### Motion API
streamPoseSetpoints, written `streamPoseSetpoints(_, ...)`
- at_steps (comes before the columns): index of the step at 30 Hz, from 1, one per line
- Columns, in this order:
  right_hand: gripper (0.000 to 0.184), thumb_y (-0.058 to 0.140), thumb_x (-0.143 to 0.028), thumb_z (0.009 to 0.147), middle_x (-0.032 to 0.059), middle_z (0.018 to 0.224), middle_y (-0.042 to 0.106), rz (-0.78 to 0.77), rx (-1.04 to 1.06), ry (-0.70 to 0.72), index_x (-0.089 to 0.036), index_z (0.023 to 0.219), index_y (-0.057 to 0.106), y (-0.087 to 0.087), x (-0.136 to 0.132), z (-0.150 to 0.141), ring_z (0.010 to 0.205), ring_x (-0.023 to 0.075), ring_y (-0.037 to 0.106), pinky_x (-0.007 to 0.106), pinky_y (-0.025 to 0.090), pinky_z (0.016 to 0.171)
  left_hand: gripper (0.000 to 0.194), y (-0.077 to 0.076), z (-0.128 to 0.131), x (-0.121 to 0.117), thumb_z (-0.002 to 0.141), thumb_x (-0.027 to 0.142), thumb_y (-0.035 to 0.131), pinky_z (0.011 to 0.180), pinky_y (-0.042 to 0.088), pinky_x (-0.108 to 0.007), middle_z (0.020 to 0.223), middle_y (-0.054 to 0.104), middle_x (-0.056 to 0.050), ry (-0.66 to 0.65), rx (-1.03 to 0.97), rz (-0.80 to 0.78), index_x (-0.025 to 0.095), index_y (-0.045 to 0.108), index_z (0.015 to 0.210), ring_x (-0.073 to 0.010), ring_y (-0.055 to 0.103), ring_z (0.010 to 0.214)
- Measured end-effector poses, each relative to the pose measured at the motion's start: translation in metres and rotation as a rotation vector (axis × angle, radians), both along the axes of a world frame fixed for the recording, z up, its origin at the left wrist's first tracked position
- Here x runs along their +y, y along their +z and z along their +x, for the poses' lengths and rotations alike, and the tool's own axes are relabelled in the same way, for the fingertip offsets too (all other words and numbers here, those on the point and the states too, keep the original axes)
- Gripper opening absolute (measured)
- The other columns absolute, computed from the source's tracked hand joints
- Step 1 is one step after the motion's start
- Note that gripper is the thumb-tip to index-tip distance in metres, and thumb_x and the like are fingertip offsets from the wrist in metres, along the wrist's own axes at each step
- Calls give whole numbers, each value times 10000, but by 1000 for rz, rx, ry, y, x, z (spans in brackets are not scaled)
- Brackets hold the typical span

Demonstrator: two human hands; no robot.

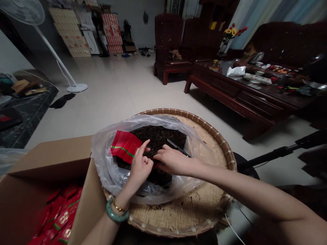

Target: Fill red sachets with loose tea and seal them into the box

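A clear plastic bag (pixel 105 170) lies wide open on a round woven bamboo tray (pixel 186 217), full of dark, dried tea-like leaves (pixel 155 132). Over the leaves, my left hand (pixel 140 166) has its index finger stretched out and its other fingers curled in. It is beside a fanned stack of red packets (pixel 124 145) with a green-gold stripe. My right hand (pixel 171 159) bends down close by, fingers pressed together, with a sliver of red under the fingertips. What either hand holds is hidden. A black stick-like tool (pixel 177 147) lies just behind my right hand.
At left, an open cardboard box (pixel 50 155) holds many red packets (pixel 61 217). A black stand arm (pixel 273 154) reaches in from the right. Beyond are a cluttered wooden coffee table (pixel 227 85), a white standing fan (pixel 56 55) and stacked cartons (pixel 112 33).
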State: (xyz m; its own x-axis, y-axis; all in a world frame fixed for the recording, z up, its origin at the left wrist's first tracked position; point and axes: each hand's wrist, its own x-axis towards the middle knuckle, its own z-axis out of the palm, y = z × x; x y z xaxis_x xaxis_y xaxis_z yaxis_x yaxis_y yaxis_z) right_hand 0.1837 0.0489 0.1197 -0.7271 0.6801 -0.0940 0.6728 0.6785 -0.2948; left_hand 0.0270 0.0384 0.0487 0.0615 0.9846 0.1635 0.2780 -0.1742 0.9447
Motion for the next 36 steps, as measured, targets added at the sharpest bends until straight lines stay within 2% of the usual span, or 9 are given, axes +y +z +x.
streamPoseSetpoints(6,245,497,-151,838,93,992,618,23,58,-24,-168,1053,613,1,-7,2,890,187,599,263,432,705,677,-1,-3,-1,664,44,454,437,353,-141,1013,523,-46,12,-1,-24,216,417,1317,15,375,440)
streamPoseSetpoints(9,276,536,-170,816,102,1029,635,-42,-61,41,-165,1087,593,-2,-10,3,850,200,636,266,448,663,670,-1,-3,-2,669,53,455,446,367,-144,1031,515,-52,-5,-21,-31,220,417,1317,12,383,452)
streamPoseSetpoints(14,218,522,-318,871,90,987,680,-20,-46,-78,-191,1023,612,-14,-12,0,862,231,661,277,459,656,660,-2,-2,-5,678,69,463,442,363,-135,1047,510,-57,-34,-86,-55,223,407,1317,10,383,465)
streamPoseSetpoints(17,222,462,-316,910,88,961,695,-4,-24,-130,-198,955,646,-19,-13,-2,852,224,668,276,454,669,662,-2,-2,-5,679,73,463,445,368,-134,1053,512,-56,-35,-98,-58,227,403,1320,9,384,464)
streamPoseSetpoints(21,187,512,-284,879,94,939,700,-30,-33,-128,-185,937,660,-24,-16,1,841,224,668,268,451,660,642,-4,-3,-6,683,76,461,448,350,-130,1042,516,-49,-24,-62,-22,222,429,1308,15,354,458)
streamPoseSetpoints(26,227,509,-123,845,38,961,702,-95,271,-134,-223,971,670,-31,-13,13,872,167,654,247,460,736,652,-7,-4,-4,682,97,477,442,347,-132,1041,524,-53,-26,-63,-39,217,411,1319,11,362,453)
streamPoseSetpoints(30,206,521,-155,842,47,958,692,-100,560,-247,-210,968,673,-34,-8,24,852,159,643,271,479,767,668,-6,-5,-4,670,87,486,438,343,-129,1048,525,-55,-38,-56,-56,224,406,1319,16,367,449)
streamPoseSetpoints(34,256,566,-191,813,92,1163,596,-155,626,-295,-194,1057,642,-35,-5,24,675,106,592,268,491,673,684,-2,-3,-7,674,74,492,438,353,-129,1061,533,-60,-64,-48,-51,229,385,1331,12,377,456)
streamPoseSetpoints(36,336,586,-169,792,104,1162,583,-182,598,-265,-189,1127,608,-37,-2,21,707,112,583,284,486,706,688,-1,-2,-8,687,68,486,448,368,-127,1076,534,-63,-86,-25,-26,236,367,1344,9,383,464)
